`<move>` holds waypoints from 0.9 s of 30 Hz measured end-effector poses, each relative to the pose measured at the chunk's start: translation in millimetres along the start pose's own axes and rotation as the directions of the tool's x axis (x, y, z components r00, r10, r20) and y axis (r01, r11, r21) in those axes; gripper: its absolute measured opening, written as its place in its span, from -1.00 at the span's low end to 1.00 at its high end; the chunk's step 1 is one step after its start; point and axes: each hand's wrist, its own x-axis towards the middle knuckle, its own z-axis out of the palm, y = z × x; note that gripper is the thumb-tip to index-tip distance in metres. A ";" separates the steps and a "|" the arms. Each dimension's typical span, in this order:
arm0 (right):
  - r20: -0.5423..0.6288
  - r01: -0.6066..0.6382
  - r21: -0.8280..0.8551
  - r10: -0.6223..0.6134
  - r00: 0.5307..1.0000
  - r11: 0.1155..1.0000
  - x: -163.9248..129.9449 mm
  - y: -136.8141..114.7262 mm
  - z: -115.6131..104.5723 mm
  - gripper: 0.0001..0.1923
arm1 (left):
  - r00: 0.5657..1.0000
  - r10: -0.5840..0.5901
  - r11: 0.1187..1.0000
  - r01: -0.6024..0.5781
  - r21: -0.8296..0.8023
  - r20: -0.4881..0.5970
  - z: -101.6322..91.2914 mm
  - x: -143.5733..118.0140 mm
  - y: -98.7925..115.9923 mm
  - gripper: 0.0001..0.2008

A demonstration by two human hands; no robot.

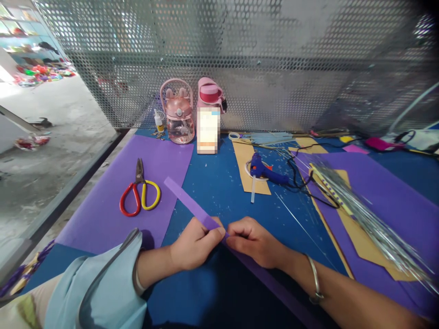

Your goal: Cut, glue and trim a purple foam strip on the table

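Gently does it: light purple strip, pinched in both hands

Broadly, the blue desk (212, 187) spreads around the blue glue gun (265, 172), which serves as the landmark. Next in size come two purple sheets: the left sheet (109, 224) lies well left of the glue gun, the right sheet (394, 183) to its right, partly covered by a bundle of thin wires (377, 233).

Smaller is the narrow purple strip (190, 204), held nearer the wearer than the glue gun and running slantwise from its left towards the near edge of view, where its dark lower end is hard to make out. It looks very light and matt, like felt, foam or heavy paper; which of these, I cannot tell. The free upper part juts out fairly straight, so it seems to have a little stiffness, yet it would likely bend, crease or tear if tugged hard. Slipping seems a small worry.

Both hands are close together: the left hand (197, 244) pinches the strip between thumb and curled fingers, and the right hand (259, 242) nips it just beside. Taking it across the flat width, thumb on top, seems best; gripping an edge alone could curl it.

Smallest, the scissors (139, 176) rest well left of the glue gun.
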 end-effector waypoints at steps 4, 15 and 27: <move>-0.006 0.026 -0.024 -0.026 1.000 0.999 -0.7 0.5 -0.6 -0.61 | 1.000 0.025 0.997 -0.025 0.077 0.011 0.4 0.7 1.3 -0.77; 0.049 0.017 0.016 -0.017 0.999 1.000 0.3 0.0 -0.6 -0.59 | 0.999 0.035 0.994 -0.035 0.105 0.000 1.8 -3.5 0.6 -0.72; 0.077 -0.076 0.065 0.071 0.995 0.995 -0.1 -2.7 -2.5 -0.67 | 0.997 -0.038 0.998 0.042 0.050 -0.071 2.9 -4.6 1.0 -0.67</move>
